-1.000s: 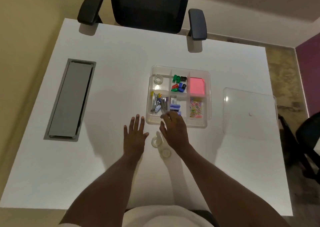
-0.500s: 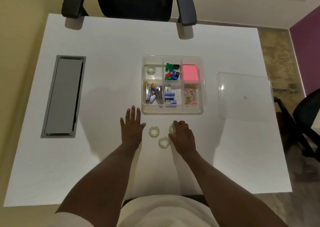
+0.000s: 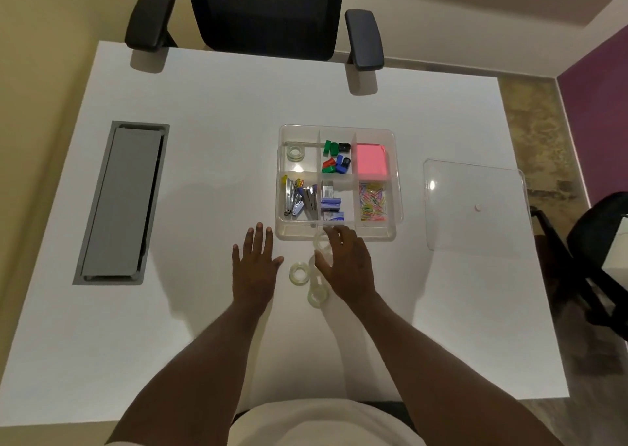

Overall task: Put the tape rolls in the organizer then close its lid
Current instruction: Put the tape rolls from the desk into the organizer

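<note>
A: Grey metal cable hatch [image 3: 120, 202], rectangular, set flush in the white tabletop [image 3: 210, 112] at far left. What lies beside it?

B: The left hand [image 3: 255, 265], flat on the tabletop, fingers [image 3: 260, 238] spread and holding nothing. Just right of it, two clear plastic tape rolls: one [image 3: 299, 273] near the thumb, the other [image 3: 318, 295] nearer the person.

A: And the right hand [image 3: 345, 265]?

B: Raised at the near edge of the clear plastic six-compartment organizer [image 3: 398, 187], fingers [image 3: 334, 238] curled around a third clear tape roll [image 3: 322, 244].

A: Organizer contents?

B: A fourth tape roll [image 3: 295, 151] in the far-left compartment; the other compartments hold small stationery. Its clear flat lid [image 3: 474, 204] lies apart on the tabletop, to the right.
</note>
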`<state>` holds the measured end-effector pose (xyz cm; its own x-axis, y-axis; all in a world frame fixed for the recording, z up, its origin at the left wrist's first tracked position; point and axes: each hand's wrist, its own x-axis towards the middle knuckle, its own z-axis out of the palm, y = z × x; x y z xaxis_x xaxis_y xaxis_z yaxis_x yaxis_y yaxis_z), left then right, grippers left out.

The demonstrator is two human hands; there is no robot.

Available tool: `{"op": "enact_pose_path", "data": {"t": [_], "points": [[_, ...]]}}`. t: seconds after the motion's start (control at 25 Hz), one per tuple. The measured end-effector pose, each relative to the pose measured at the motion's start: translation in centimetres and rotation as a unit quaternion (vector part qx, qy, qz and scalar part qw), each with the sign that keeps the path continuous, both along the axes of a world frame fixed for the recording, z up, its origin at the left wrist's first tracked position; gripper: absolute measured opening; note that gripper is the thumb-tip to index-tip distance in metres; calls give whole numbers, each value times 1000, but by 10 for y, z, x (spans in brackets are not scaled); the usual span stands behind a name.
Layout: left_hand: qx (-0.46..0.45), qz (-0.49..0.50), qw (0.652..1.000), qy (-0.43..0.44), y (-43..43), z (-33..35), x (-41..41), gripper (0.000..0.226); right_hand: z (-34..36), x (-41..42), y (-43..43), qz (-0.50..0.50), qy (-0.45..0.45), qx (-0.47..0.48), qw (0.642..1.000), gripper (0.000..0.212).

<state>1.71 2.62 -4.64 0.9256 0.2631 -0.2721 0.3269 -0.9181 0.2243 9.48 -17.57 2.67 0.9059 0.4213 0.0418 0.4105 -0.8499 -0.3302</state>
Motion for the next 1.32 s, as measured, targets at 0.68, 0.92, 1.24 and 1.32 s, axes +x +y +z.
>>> {"op": "enact_pose_path", "data": {"t": [0.68, 0.92, 1.24, 1.32], "points": [[18, 17, 1000, -1, -5, -5, -1, 73, 4, 221, 117, 63, -5, -168, 984, 34], [20, 19, 1000, 3, -6, -5, -1, 74, -11, 226, 121, 63, -57, -220, 972, 22], [16, 21, 1000, 11, -6, -5, -2, 76, 17, 155, 93, 18, -34, -62, 997, 23], [15, 15, 1000, 9, -5, 0, -3, 75, 24, 117, 83, 15, -26, -33, 999, 23]]}}
